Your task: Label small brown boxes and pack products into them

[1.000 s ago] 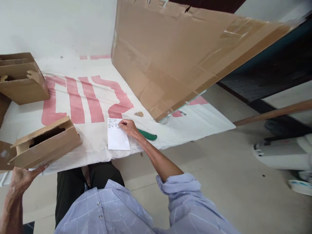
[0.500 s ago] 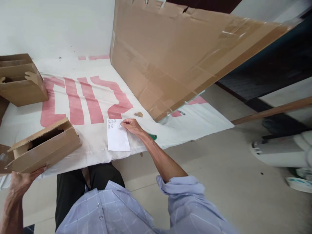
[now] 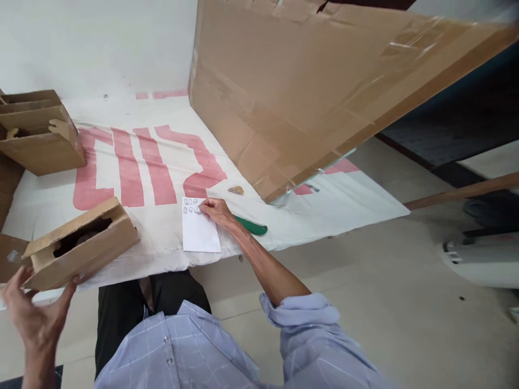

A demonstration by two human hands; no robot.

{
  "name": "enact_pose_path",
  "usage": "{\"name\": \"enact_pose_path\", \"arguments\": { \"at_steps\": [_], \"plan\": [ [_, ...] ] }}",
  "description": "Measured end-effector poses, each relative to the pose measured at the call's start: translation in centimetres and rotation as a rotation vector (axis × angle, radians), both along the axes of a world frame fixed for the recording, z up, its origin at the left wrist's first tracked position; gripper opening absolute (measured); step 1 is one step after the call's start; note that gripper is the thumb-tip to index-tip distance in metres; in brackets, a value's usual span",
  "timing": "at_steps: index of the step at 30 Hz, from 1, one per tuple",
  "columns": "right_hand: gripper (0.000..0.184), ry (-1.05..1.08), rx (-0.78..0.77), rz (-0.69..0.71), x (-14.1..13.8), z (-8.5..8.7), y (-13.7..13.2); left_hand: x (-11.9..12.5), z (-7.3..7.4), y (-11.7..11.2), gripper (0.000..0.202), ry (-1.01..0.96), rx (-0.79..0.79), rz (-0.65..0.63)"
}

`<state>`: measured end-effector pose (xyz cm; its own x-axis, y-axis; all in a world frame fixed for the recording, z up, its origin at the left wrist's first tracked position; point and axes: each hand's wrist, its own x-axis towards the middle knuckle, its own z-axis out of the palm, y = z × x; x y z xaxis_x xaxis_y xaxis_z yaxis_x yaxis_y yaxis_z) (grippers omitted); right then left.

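A white sheet of paper lies near the table's front edge. Several small, dark-outlined square pieces sit in two short rows at its top; what they are is too small to tell. My right hand rests over the paper's upper right corner, thumb and fingertips pinched at one such piece. At the left, my left hand grips the near end of a long, narrow cardboard box, fingers at its left corner and thumb along its front. The box's top slot gapes, dark inside.
A green curved-handled object lies beside my right wrist, with a small brown piece behind it. A large taped cardboard sheet stands across the table's right. More cardboard boxes stand at the far left. White cloth covers the table.
My left hand has spread wider around the box's near end, and the slot shows more of its inside. My right hand stays pinched at the paper's corner. The view has shifted slightly.
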<state>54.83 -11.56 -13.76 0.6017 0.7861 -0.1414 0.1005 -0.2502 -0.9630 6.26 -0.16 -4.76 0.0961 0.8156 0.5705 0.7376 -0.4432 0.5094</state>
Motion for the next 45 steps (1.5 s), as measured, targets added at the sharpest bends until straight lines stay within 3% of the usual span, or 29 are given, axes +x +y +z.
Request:
{"name": "enact_pose_path", "arguments": {
  "at_steps": [2,4,5,7,9,11,13,15,18,20,22,24,27,29,32,35,40,45],
  "plan": [
    [0.026,0.001,-0.009,-0.004,0.0,0.0,-0.2,1.7,0.0,-3.4,0.048,0.044,0.176,0.051],
    [0.026,0.005,-0.015,-0.013,0.1,0.1,-0.3,4.8,0.2,-6.5,0.034,0.119,0.219,-0.167],
    [0.027,0.007,-0.016,-0.018,0.2,0.2,-0.4,6.6,0.3,-7.6,0.038,0.127,0.266,-0.299],
    [0.028,0.011,-0.01,-0.027,0.5,0.3,-0.4,10.3,0.5,-8.4,0.051,0.135,0.29,-0.403],
    [0.028,0.014,0.006,-0.032,0.6,0.5,-0.4,12.7,0.7,-7.7,0.053,0.148,0.285,-0.398],
    [0.028,0.022,0.024,-0.035,0.7,0.6,-0.4,13.1,0.9,-5.9,0.044,0.174,0.306,-0.377],
    [0.027,0.035,0.038,-0.038,0.8,0.7,-0.5,11.8,1.5,-4.1,0.035,0.192,0.33,-0.345],
    [0.027,0.053,0.048,-0.035,0.8,0.6,-0.4,9.9,2.6,-3.3,0.038,0.189,0.337,-0.283],
    [0.029,0.088,0.054,-0.014,1.0,0.6,-0.4,9.1,4.5,-5.0,0.06,0.19,0.454,-0.201],
    [0.031,0.11,0.058,0.01,1.0,0.9,-0.6,11.1,5.0,-7.0,0.06,0.217,0.497,-0.286],
    [0.034,0.129,0.07,0.035,0.8,1.5,-1.0,15.0,4.4,-8.3,0.044,0.219,0.318,-0.561],
    [0.035,0.15,0.09,0.075,0.4,2.4,-1.7,19.8,2.9,-7.9,0.032,0.186,0.149,-0.78],
    [0.034,0.186,0.111,0.15,-0.5,4.2,-2.8,26.0,0.5,-4.8,0.029,0.112,-0.128,-0.931],
    [0.032,0.192,0.114,0.183,-1.0,5.3,-3.4,28.5,-0.3,-2.7,0.031,0.147,-0.317,-1.01],
    [0.03,0.186,0.127,0.207,-1.4,6.2,-3.7,30.2,-0.4,-0.9,0.028,0.206,-0.463,-1.071],
    [0.029,0.186,0.131,0.22,-1.4,6.5,-3.6,30.7,-0.3,-0.7,0.016,0.207,-0.499,-1.092],
    [0.027,0.176,0.122,0.23,-1.0,6.0,-3.6,31.4,-1.4,-1.0,0.008,0.172,-0.446,-1.122],
    [0.024,0.162,0.173,0.013,0.3,4.3,-3.7,32.3,-2.9,0.0,0.013,0.236,-0.306,-1.044]
  ]
}}
